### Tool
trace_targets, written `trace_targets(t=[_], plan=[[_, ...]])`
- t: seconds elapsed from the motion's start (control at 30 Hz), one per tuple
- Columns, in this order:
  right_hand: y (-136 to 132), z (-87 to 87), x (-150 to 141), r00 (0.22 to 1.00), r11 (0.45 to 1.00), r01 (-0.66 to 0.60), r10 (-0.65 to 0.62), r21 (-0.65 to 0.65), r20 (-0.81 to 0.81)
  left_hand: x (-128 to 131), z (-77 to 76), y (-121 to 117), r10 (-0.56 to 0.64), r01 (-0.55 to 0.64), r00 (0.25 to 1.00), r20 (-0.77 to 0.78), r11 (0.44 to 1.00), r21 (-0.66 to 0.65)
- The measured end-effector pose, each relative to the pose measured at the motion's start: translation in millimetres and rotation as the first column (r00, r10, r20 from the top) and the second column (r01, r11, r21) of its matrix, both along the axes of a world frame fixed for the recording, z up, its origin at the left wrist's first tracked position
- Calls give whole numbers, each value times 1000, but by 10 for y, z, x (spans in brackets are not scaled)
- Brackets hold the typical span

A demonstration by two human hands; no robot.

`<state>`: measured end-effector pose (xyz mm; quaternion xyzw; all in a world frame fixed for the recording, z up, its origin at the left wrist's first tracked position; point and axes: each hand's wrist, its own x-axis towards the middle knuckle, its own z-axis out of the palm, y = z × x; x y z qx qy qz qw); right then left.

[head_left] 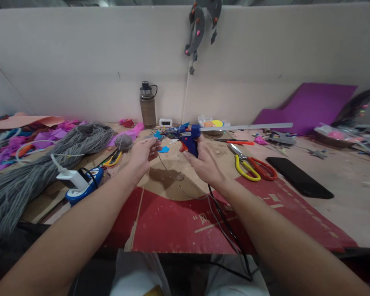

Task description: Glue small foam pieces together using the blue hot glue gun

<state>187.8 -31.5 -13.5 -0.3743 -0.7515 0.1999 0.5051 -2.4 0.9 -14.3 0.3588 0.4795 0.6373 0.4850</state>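
Observation:
My right hand (207,165) is wrapped round the grip of a blue hot glue gun (189,139) with an orange trigger. A long pale glue stick (249,127) juts out of its back to the right, and its nozzle points left. My left hand (145,154) is closed in a pinch at a small blue flower-shaped piece (157,135), close to the nozzle; the fingertips partly cover it. Below them, a second blue flower piece (164,149) lies on the cardboard (172,230). A thin grey string (169,170) trails down beside my left fingers.
Scissors (248,166) and a black phone (299,176) lie at right. Grey yarn (64,164), a power strip with a white charger (83,185) and a utility knife (113,158) are at left. A bottle (148,107) stands behind. The black cord (225,222) hangs over the front edge.

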Motion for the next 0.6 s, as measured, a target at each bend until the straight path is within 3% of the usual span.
trace_targets(t=[0.6], plan=[[-2, -31, -18, 990, 997, 76, -74, -11, 121, 20, -5, 0, -47, 47, 999, 27, 999, 1]])
